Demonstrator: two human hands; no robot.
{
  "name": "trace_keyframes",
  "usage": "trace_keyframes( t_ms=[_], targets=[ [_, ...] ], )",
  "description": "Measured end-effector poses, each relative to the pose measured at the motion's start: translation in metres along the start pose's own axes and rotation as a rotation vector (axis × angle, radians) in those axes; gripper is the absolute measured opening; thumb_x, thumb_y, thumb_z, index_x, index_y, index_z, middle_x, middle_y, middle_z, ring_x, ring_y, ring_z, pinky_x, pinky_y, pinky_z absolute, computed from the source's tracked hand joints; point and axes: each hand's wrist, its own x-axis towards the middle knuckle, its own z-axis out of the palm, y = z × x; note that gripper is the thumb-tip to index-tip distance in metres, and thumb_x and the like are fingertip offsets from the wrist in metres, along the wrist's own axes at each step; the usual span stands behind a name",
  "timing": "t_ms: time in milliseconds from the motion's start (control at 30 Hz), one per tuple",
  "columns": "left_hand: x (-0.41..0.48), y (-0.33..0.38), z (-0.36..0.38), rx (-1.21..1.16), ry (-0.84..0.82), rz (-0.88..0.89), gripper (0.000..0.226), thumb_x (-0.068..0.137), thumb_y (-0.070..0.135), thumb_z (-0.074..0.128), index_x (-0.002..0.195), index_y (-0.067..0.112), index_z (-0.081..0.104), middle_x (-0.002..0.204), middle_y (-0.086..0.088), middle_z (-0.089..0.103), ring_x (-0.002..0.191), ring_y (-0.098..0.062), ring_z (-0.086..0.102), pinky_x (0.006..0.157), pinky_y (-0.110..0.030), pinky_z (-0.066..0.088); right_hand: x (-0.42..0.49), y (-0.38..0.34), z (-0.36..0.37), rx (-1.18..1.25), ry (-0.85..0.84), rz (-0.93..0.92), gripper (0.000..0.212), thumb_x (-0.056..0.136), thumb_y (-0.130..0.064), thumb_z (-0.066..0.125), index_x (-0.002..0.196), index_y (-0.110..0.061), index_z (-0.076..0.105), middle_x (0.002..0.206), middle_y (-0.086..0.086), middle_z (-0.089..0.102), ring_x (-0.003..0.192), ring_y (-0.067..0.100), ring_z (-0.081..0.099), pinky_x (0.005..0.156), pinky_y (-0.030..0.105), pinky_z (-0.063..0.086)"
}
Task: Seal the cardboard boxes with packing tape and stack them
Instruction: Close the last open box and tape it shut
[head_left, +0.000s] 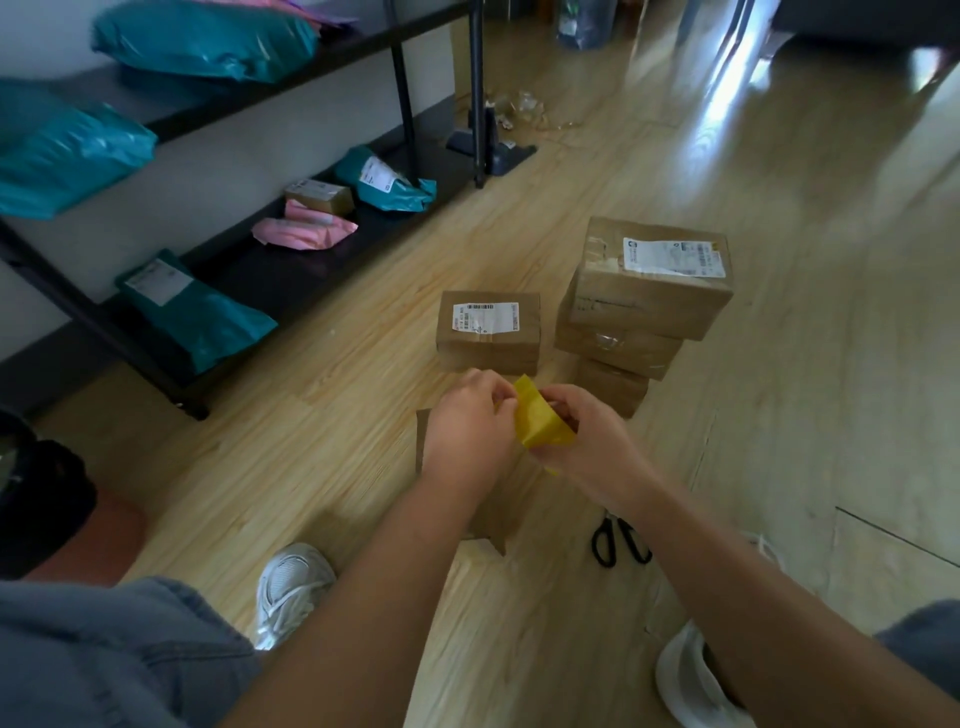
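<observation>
Tape (543, 418) pinched between both grips: left hand (470, 423) and right hand (587, 436) each closed on it. Unsealed box (493, 512) directly below on floor, long axis running away from person, left hand nearer.

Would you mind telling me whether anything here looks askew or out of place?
The stack of boxes is uneven: its top box sits twisted and overhangs those below. Crumpled clear scraps litter the floor by the rack's foot.
</observation>
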Motion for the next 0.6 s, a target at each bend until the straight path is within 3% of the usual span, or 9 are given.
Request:
trace_keyframes(
  t_ms=[133,200,367,533,600],
  targets=[
    [0.007,-0.008,-0.004,-0.081,-0.06,-0.118,0.013,0.098,0.021,0.053,0.103,0.018,0.065,0.101,0.004,0.065,0.094,-0.015,0.061,0.083,-0.035,0.051,-0.004,0.005,-0.008,-0.075,-0.139,0.059,0.025,0.08,-0.039,0.081,0.095,-0.028,0.065,0.081,-0.015,0.066,0.071,0.002,0.06,0.066,0.021,0.045],
    [0.007,-0.01,-0.005,-0.095,-0.058,-0.142,0.014,0.099,0.02,0.052,0.104,0.016,0.064,0.102,0.003,0.065,0.095,-0.016,0.06,0.082,-0.033,0.049,-0.006,0.007,-0.009,-0.029,-0.187,0.077,0.022,0.081,-0.043,0.079,0.083,-0.024,0.067,0.066,-0.012,0.063,0.06,0.002,0.057,0.064,0.026,0.044],
    [0.001,-0.014,0.003,-0.058,-0.009,-0.135,0.011,0.101,0.017,0.048,0.104,0.015,0.059,0.102,0.001,0.063,0.09,-0.016,0.057,0.074,-0.028,0.041,-0.005,0.005,-0.004,0.014,-0.132,0.039,0.031,0.081,-0.046,0.077,0.067,-0.022,0.063,0.057,-0.01,0.059,0.052,0.004,0.053,0.056,0.025,0.042],
    [-0.005,-0.012,0.01,-0.088,0.025,-0.088,0.01,0.103,0.02,0.045,0.103,0.018,0.055,0.102,0.001,0.061,0.085,-0.018,0.06,0.075,-0.036,0.051,0.002,0.018,-0.002,-0.02,-0.02,0.114,0.048,0.08,-0.051,0.078,0.07,-0.005,0.068,0.061,0.007,0.068,0.049,0.01,0.059,0.054,0.03,0.045],
    [-0.004,-0.014,0.014,-0.107,0.009,-0.113,0.009,0.103,0.021,0.045,0.101,0.02,0.054,0.1,0.003,0.061,0.085,-0.017,0.061,0.074,-0.036,0.052,0.005,0.021,-0.005,0.0,-0.027,0.176,0.049,0.077,-0.051,0.08,0.067,-0.005,0.067,0.055,0.003,0.066,0.046,0.008,0.06,0.052,0.03,0.046]
  ],
)
